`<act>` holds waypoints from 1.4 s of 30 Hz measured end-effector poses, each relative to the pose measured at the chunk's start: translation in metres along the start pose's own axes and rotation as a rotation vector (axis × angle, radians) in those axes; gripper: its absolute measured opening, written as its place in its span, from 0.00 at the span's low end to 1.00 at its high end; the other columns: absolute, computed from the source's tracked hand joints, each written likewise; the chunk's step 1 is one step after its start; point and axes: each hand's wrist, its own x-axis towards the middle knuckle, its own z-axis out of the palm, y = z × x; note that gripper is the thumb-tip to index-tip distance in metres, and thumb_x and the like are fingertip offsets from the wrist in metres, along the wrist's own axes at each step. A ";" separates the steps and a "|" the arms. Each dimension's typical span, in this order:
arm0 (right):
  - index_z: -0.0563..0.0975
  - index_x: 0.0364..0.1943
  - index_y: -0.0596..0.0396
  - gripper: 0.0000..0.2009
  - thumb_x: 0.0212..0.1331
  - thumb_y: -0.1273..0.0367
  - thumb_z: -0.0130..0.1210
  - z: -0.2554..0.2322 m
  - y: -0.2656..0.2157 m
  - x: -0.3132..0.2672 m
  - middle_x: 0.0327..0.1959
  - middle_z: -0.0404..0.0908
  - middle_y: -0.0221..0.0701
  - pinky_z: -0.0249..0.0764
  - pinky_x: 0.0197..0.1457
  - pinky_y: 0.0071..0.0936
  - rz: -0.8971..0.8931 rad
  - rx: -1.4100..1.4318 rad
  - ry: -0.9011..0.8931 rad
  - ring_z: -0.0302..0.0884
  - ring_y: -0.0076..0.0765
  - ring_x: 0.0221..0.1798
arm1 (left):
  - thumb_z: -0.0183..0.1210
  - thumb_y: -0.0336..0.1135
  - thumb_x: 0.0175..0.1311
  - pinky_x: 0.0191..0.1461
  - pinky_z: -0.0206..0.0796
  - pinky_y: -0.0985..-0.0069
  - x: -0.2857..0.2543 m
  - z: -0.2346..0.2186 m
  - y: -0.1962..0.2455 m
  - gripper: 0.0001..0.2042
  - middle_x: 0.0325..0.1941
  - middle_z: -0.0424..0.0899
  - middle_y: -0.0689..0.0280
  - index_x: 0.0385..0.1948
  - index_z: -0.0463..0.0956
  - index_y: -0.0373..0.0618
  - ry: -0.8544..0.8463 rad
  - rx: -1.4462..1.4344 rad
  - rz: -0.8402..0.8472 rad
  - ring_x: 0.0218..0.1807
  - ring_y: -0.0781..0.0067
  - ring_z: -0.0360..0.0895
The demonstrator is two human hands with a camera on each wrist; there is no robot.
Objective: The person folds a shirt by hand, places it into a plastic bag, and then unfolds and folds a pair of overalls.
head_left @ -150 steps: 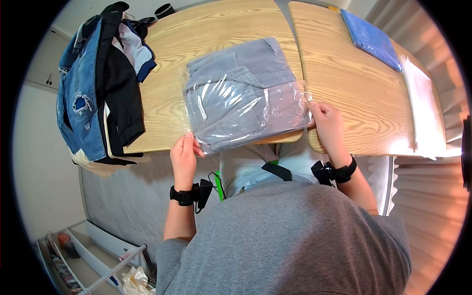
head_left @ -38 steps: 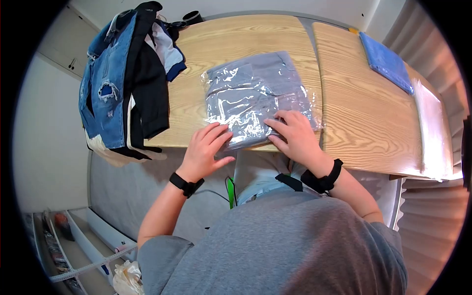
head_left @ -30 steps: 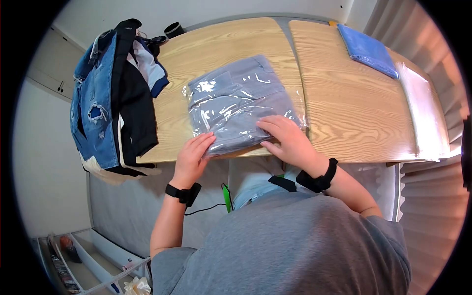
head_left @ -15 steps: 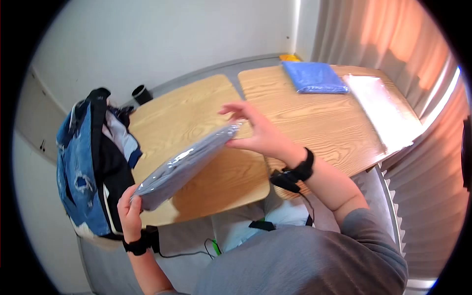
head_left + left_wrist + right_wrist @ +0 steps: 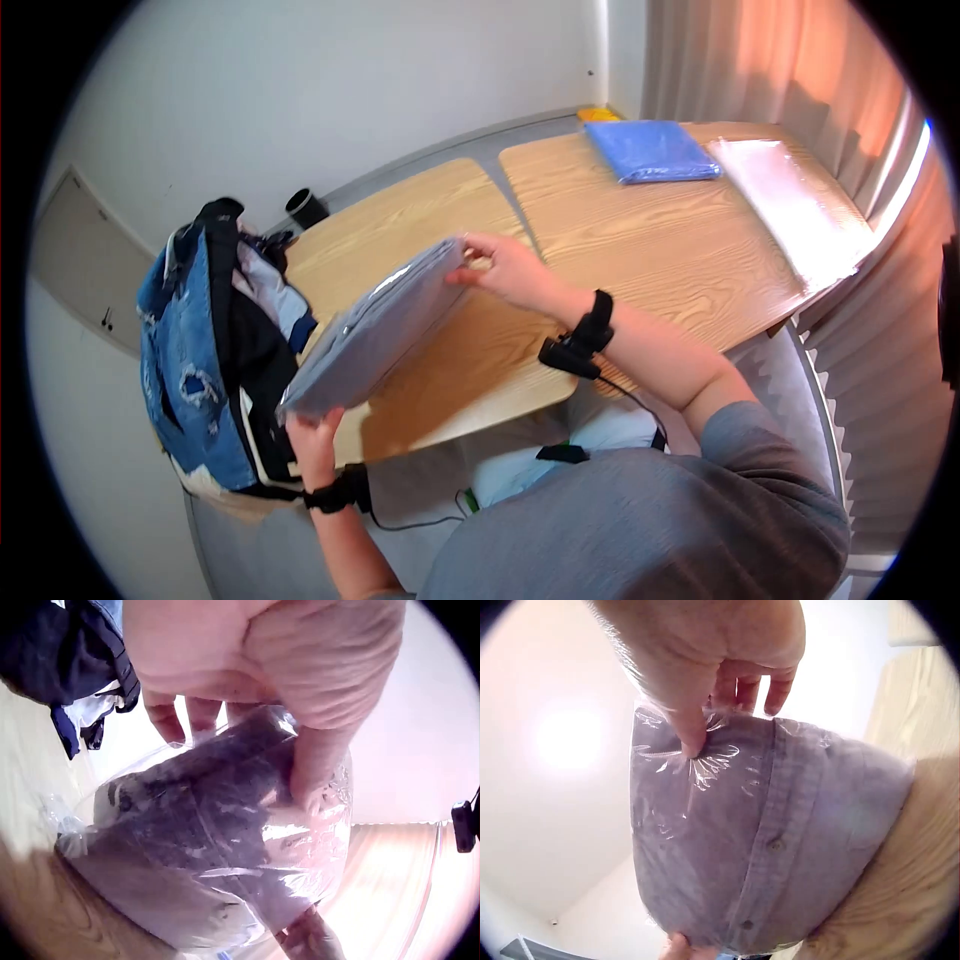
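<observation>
A folded grey shirt (image 5: 385, 325) in a clear plastic bag is held up on its edge, slanting across the near table. My left hand (image 5: 315, 445) grips its near left end, thumb on one face and fingers behind, as the left wrist view shows. At the opposite end my right hand (image 5: 510, 272) pinches the bag between thumb and fingers. In the right wrist view, the right thumb presses creases into the plastic, and a buttoned placket (image 5: 769, 847) runs down the shirt's face. The bag's lower edge is close over the wood.
A heap of clothes with ripped denim (image 5: 195, 370) hangs over the left table edge. On the right table (image 5: 640, 260) lie a blue bagged garment (image 5: 655, 152) and a stack of clear bags (image 5: 790, 210). A black bin (image 5: 307, 208) stands behind; a gap separates the tables.
The bagged shirt, flat on the table under both hands, has been lifted and turned on edge. The right hand, spread half a second ago, now pinches its end. The head view has tilted up.
</observation>
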 end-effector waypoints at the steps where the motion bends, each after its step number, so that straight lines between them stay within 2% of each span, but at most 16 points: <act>1: 0.77 0.43 0.52 0.14 0.52 0.68 0.63 0.000 0.002 0.001 0.35 0.78 0.29 0.70 0.47 0.27 -0.015 -0.020 0.018 0.73 0.29 0.41 | 0.68 0.27 0.48 0.59 0.62 0.72 0.000 0.001 0.001 0.27 0.51 0.75 0.61 0.52 0.68 0.35 0.037 0.038 -0.027 0.53 0.71 0.72; 3: 0.78 0.43 0.53 0.14 0.53 0.68 0.63 0.002 0.003 0.000 0.39 0.81 0.29 0.71 0.49 0.27 -0.022 -0.021 0.009 0.75 0.27 0.44 | 0.65 0.25 0.51 0.57 0.63 0.74 0.003 0.007 0.010 0.23 0.48 0.77 0.62 0.51 0.69 0.35 0.072 0.062 0.030 0.50 0.72 0.73; 6: 0.76 0.42 0.54 0.14 0.54 0.64 0.62 -0.004 -0.006 -0.002 0.33 0.78 0.31 0.69 0.46 0.29 -0.139 -0.189 0.165 0.75 0.32 0.39 | 0.64 0.24 0.53 0.55 0.63 0.76 0.009 0.009 0.039 0.20 0.47 0.78 0.63 0.50 0.70 0.35 0.022 0.029 0.127 0.49 0.74 0.74; 10: 0.76 0.43 0.58 0.15 0.59 0.62 0.57 -0.026 -0.028 -0.005 0.32 0.79 0.32 0.70 0.40 0.25 -0.013 -0.103 0.091 0.75 0.26 0.35 | 0.56 0.28 0.60 0.55 0.63 0.78 0.014 0.017 0.091 0.17 0.48 0.79 0.65 0.51 0.70 0.34 -0.142 0.025 -0.012 0.49 0.75 0.73; 14: 0.75 0.41 0.55 0.13 0.63 0.60 0.53 -0.037 -0.013 -0.003 0.29 0.75 0.23 0.65 0.32 0.16 0.340 -0.070 -0.138 0.67 0.15 0.30 | 0.57 0.38 0.63 0.44 0.67 0.82 0.035 0.024 0.057 0.16 0.41 0.80 0.71 0.49 0.73 0.40 -0.331 -0.044 -0.439 0.40 0.84 0.75; 16: 0.75 0.41 0.55 0.13 0.63 0.59 0.53 -0.032 0.027 0.005 0.25 0.71 0.21 0.62 0.29 0.15 0.419 -0.071 -0.169 0.63 0.16 0.26 | 0.57 0.42 0.63 0.40 0.67 0.83 0.046 0.037 0.030 0.15 0.38 0.80 0.74 0.46 0.74 0.44 -0.414 -0.092 -0.548 0.37 0.85 0.75; 18: 0.76 0.40 0.62 0.16 0.62 0.60 0.54 -0.028 0.071 0.008 0.25 0.73 0.27 0.65 0.28 0.21 0.644 -0.057 -0.115 0.66 0.23 0.25 | 0.59 0.45 0.62 0.40 0.68 0.83 0.057 0.043 -0.018 0.17 0.37 0.80 0.73 0.46 0.73 0.44 -0.393 -0.076 -0.638 0.35 0.84 0.76; 21: 0.75 0.43 0.64 0.18 0.61 0.60 0.55 -0.029 0.104 0.004 0.29 0.78 0.34 0.69 0.33 0.25 0.723 0.019 -0.095 0.74 0.32 0.29 | 0.61 0.46 0.60 0.47 0.68 0.77 0.057 0.039 -0.051 0.25 0.46 0.78 0.64 0.52 0.68 0.40 -0.369 -0.067 -0.729 0.43 0.76 0.76; 22: 0.75 0.43 0.64 0.18 0.61 0.60 0.55 -0.026 0.088 0.002 0.29 0.78 0.34 0.69 0.33 0.25 0.719 0.016 -0.101 0.74 0.32 0.29 | 0.62 0.48 0.58 0.53 0.65 0.72 0.050 0.038 -0.046 0.29 0.53 0.73 0.59 0.56 0.64 0.39 -0.237 0.222 -0.416 0.49 0.68 0.73; 23: 0.75 0.46 0.62 0.19 0.61 0.58 0.55 -0.025 0.072 -0.007 0.37 0.78 0.39 0.70 0.41 0.30 0.392 -0.344 -0.069 0.75 0.38 0.38 | 0.63 0.49 0.56 0.59 0.62 0.68 0.046 0.039 -0.042 0.34 0.60 0.68 0.53 0.60 0.61 0.38 -0.099 0.502 -0.096 0.56 0.59 0.70; 24: 0.74 0.49 0.61 0.21 0.60 0.57 0.55 -0.021 0.054 -0.016 0.44 0.78 0.44 0.71 0.48 0.35 0.055 -0.686 -0.036 0.76 0.44 0.47 | 0.63 0.49 0.56 0.59 0.62 0.68 0.044 0.042 -0.029 0.34 0.60 0.68 0.53 0.60 0.61 0.38 -0.097 0.503 -0.101 0.56 0.59 0.70; 26: 0.69 0.58 0.51 0.27 0.59 0.50 0.52 -0.001 0.042 -0.029 0.62 0.64 0.48 0.59 0.64 0.48 -0.244 -0.883 -0.302 0.60 0.52 0.66 | 0.61 0.56 0.54 0.68 0.49 0.56 0.030 0.056 0.006 0.39 0.69 0.54 0.48 0.65 0.57 0.45 -0.493 0.710 0.340 0.69 0.47 0.54; 28: 0.65 0.63 0.38 0.30 0.59 0.44 0.46 0.018 0.023 -0.042 0.69 0.55 0.43 0.48 0.68 0.59 -0.388 -1.038 -0.544 0.48 0.52 0.71 | 0.55 0.64 0.53 0.69 0.41 0.46 0.017 0.077 0.025 0.41 0.71 0.51 0.50 0.67 0.56 0.53 -0.705 1.052 0.519 0.72 0.43 0.46; 29: 0.61 0.66 0.33 0.31 0.59 0.41 0.42 0.023 0.027 -0.043 0.71 0.51 0.40 0.43 0.67 0.65 -0.389 -1.033 -0.640 0.43 0.54 0.73 | 0.51 0.69 0.52 0.68 0.35 0.39 0.015 0.083 0.021 0.44 0.74 0.45 0.53 0.68 0.53 0.51 -0.788 1.088 0.534 0.74 0.45 0.39; 33: 0.61 0.66 0.33 0.32 0.59 0.40 0.41 0.028 0.039 -0.044 0.72 0.48 0.38 0.41 0.69 0.63 -0.327 -1.036 -0.715 0.41 0.53 0.74 | 0.45 0.74 0.52 0.67 0.36 0.37 0.014 0.092 0.004 0.44 0.73 0.46 0.53 0.67 0.56 0.51 -0.873 1.069 0.477 0.74 0.42 0.39; 42: 0.63 0.65 0.33 0.31 0.58 0.41 0.43 0.029 0.046 -0.043 0.72 0.49 0.38 0.39 0.69 0.64 -0.276 -0.975 -0.739 0.40 0.53 0.74 | 0.45 0.74 0.51 0.67 0.37 0.37 0.017 0.096 -0.004 0.44 0.73 0.47 0.53 0.66 0.57 0.51 -0.892 1.033 0.441 0.73 0.43 0.40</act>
